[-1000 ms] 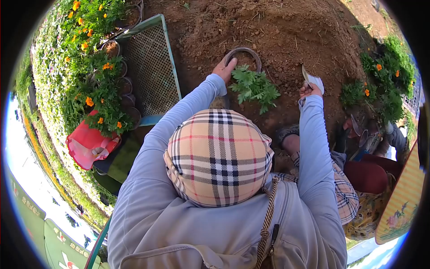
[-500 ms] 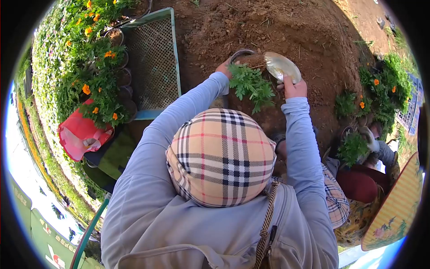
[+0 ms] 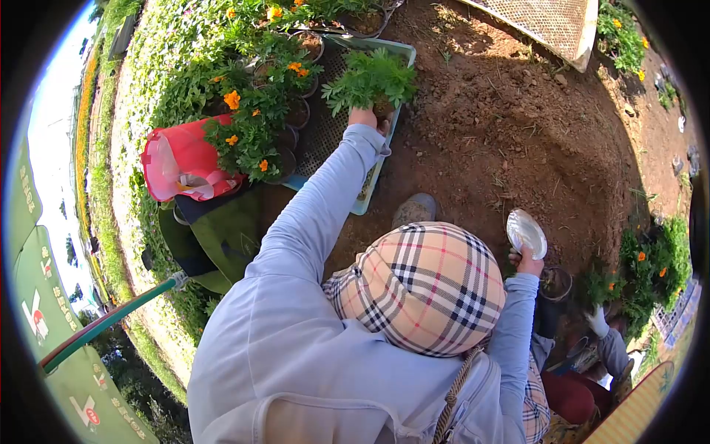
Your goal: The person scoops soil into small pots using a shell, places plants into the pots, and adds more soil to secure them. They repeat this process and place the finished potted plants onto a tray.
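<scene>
My left hand (image 3: 367, 118) is closed round the base of a leafy green plant (image 3: 372, 80), over the right part of a blue-rimmed mesh crate (image 3: 325, 133). Its pot is mostly hidden by the hand and leaves. Out to the right, my right hand (image 3: 526, 260) grips a pale, shiny shell-like scoop (image 3: 526, 234) above the brown soil (image 3: 503, 155). Potted plants with orange flowers (image 3: 232, 100) line the crate's left side.
A red bag (image 3: 188, 159) lies left of the pots. Another mesh tray (image 3: 547, 26) is at the top right. A co-worker's gloved hand (image 3: 597, 322) is at the lower right near more flowers (image 3: 640, 257). A shoe (image 3: 416, 209) stands on the soil.
My left hand has carried the plant up and left, from the soil to over the crate. My right hand has moved down and right with the scoop. The view has shifted.
</scene>
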### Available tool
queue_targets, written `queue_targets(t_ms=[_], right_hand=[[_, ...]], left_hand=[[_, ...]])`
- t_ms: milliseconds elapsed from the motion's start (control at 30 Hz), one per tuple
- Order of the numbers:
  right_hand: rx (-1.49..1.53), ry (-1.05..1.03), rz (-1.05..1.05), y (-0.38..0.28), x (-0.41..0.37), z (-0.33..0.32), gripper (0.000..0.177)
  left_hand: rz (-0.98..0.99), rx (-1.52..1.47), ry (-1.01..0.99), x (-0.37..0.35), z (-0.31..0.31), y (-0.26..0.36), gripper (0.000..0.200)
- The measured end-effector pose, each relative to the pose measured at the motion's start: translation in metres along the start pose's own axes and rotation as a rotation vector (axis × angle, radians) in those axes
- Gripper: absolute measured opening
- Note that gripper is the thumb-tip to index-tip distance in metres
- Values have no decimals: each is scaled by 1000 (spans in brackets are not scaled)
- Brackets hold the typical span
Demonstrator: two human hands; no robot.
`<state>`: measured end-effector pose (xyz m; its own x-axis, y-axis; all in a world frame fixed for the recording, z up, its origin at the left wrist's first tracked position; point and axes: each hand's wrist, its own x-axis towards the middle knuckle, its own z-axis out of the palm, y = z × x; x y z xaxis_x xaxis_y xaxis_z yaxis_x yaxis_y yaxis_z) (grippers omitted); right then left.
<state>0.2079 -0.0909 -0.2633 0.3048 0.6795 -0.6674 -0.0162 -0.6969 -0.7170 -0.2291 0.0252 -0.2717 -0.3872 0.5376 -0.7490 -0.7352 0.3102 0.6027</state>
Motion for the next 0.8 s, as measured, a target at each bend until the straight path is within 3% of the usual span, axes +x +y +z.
queue_targets(t_ms=[100, 167, 267, 400, 600, 667, 700, 800], right_hand=[[-8, -18, 21, 0, -6, 7, 24], [-12, -10, 26, -1, -8, 9, 23], [-9, 9, 47, 0, -5, 8, 22], [-26, 15, 71, 2, 0, 0, 22], [-81, -99, 90, 5, -17, 3, 21], [-165, -260, 128, 27, -23, 3, 23], [-328, -370, 141, 28, -29, 7, 25], [-445, -245, 31, 52, -45, 10, 23]], left_hand=[[133, -65, 105, 49, -7, 37, 28], [114, -168, 83, 72, -5, 63, 29], [75, -105, 260, 124, -8, 70, 25], [121, 7, 332, 151, -1, 81, 29], [14, 36, 198, 129, -18, 64, 40], [-61, 7, 121, 111, -26, 45, 38], [103, 60, 103, 77, -14, 24, 33], [26, 214, -304, -4, -4, -31, 24]])
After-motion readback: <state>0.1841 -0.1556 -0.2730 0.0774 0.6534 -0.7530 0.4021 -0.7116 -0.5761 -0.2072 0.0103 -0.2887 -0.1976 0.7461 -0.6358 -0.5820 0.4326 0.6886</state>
